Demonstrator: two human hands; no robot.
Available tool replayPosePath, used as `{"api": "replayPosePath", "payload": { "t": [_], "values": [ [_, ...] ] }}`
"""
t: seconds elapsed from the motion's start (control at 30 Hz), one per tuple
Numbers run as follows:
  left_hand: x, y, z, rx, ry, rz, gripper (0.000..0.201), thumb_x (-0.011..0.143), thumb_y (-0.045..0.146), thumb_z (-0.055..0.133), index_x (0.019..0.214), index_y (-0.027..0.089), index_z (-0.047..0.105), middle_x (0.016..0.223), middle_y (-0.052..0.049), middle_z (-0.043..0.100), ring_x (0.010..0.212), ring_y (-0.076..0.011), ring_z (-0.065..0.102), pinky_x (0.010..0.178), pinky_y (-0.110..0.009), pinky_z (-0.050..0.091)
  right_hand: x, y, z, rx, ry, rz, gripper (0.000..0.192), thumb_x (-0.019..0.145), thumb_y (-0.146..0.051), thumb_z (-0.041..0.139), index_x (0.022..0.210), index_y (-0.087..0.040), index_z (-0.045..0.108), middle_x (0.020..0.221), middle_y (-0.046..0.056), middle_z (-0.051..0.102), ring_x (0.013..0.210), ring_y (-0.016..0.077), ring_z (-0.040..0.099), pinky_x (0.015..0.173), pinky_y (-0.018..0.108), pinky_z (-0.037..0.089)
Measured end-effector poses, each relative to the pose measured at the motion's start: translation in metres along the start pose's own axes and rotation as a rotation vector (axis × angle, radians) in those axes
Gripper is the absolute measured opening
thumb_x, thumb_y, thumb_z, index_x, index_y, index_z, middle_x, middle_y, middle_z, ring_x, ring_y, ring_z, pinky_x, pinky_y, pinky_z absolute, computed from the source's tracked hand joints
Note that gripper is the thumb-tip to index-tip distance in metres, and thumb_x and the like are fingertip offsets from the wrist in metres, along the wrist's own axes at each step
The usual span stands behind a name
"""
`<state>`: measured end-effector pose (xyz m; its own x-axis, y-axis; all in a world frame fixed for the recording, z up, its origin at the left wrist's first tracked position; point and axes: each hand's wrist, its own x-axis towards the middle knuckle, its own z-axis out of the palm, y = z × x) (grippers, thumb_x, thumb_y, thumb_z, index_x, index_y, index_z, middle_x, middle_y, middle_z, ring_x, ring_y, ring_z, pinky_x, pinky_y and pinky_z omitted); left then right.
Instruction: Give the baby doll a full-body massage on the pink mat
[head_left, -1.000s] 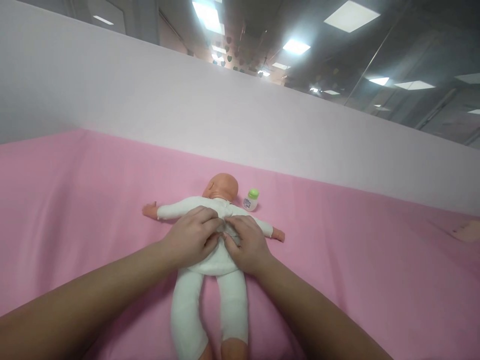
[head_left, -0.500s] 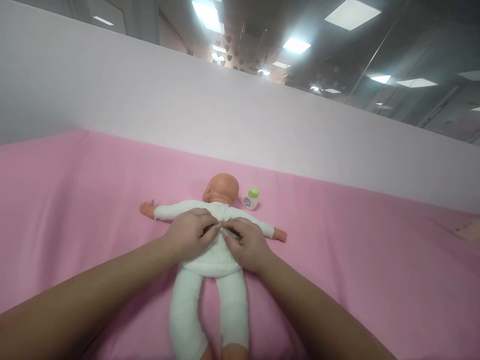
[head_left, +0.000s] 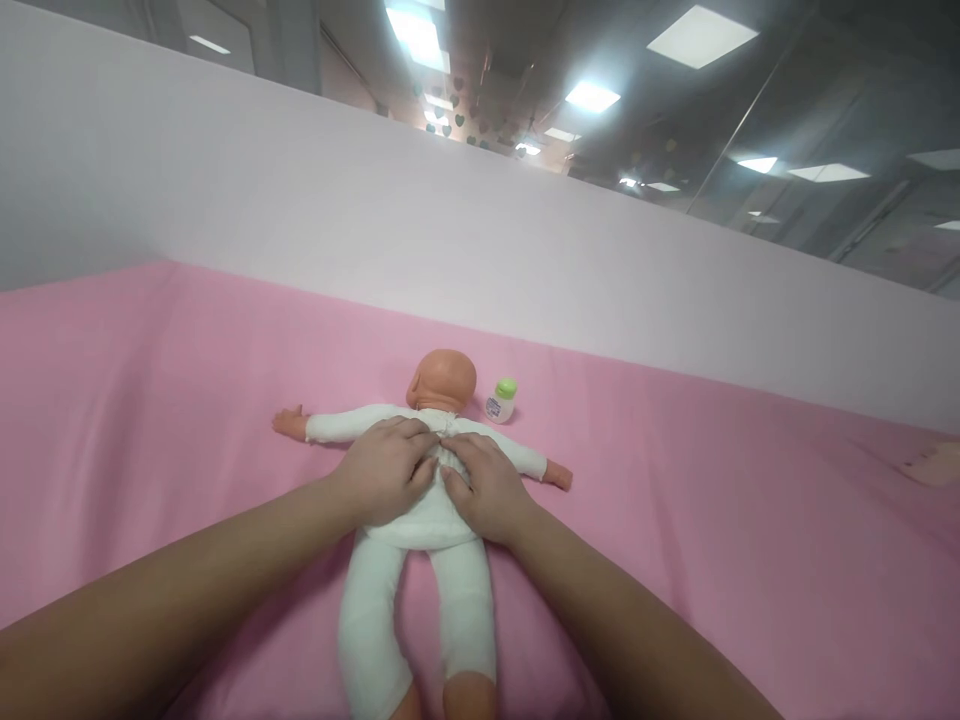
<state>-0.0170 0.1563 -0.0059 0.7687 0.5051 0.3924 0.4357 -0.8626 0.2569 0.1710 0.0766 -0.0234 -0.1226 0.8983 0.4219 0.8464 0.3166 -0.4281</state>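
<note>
A baby doll point(head_left: 420, 528) in a white cloth suit lies face down, its arms stretched out to both sides. Its bald head point(head_left: 445, 378) points away from me, and its legs reach toward me. My left hand point(head_left: 386, 468) rests on the left half of the doll's upper back, fingers laid toward the spine and thumb apart. Mirroring it on the right half, my right hand point(head_left: 487, 485) also lies with fingers extended and thumb apart. The fingertips of both hands nearly meet along the middle of the back. Both palms are hidden.
A small clear bottle with a green cap point(head_left: 501, 401) stands just right of the doll's head. Pink cloth point(head_left: 712, 520) covers the surface. Behind it rises a white wall point(head_left: 360, 200) with glass above. At the far right edge is a pale shape point(head_left: 934, 465) I cannot make out.
My fingertips have slid slightly toward the doll's neck. Both hands have flattened, with the thumbs now farther from the fingers. The doll's arm on the left has shifted a little outward.
</note>
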Motion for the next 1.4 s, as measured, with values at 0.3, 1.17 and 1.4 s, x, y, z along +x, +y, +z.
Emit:
{"api": "replayPosePath", "payload": {
  "t": [0.3,1.17,1.4],
  "values": [
    [-0.004,0.0,0.004,0.083,0.117,0.005,0.047,0.095,0.031,0.048,0.138,0.013,0.058,0.145,-0.016,0.055,0.135,-0.0339,0.048,0.114,-0.053,0.037,-0.001,0.004,0.002,-0.065,0.046,-0.009,0.059,0.092,-0.032,0.058,0.147,-0.011,0.048,0.151,0.019,0.048,0.142,0.0323,0.041,0.119,0.055,0.035],
    [0.014,-0.02,-0.011,0.074,0.019,-0.582,0.051,0.092,0.055,0.041,0.104,0.012,0.065,0.094,-0.019,0.071,0.086,-0.0348,0.067,0.076,-0.045,0.047,0.03,0.012,0.0,0.011,0.017,0.218,0.042,0.099,-0.046,0.052,0.13,-0.021,0.066,0.131,0.012,0.067,0.125,0.0292,0.059,0.11,0.05,0.043],
    [0.007,-0.036,-0.02,-0.089,-0.179,-0.693,0.076,0.089,0.074,0.029,0.083,0.013,0.074,0.087,-0.022,0.075,0.09,-0.0409,0.07,0.086,-0.051,0.046,0.02,0.011,0.006,-0.103,0.063,0.261,0.044,0.099,-0.044,0.051,0.134,-0.019,0.062,0.132,0.016,0.065,0.126,0.0333,0.056,0.109,0.055,0.041]
  ]
}}
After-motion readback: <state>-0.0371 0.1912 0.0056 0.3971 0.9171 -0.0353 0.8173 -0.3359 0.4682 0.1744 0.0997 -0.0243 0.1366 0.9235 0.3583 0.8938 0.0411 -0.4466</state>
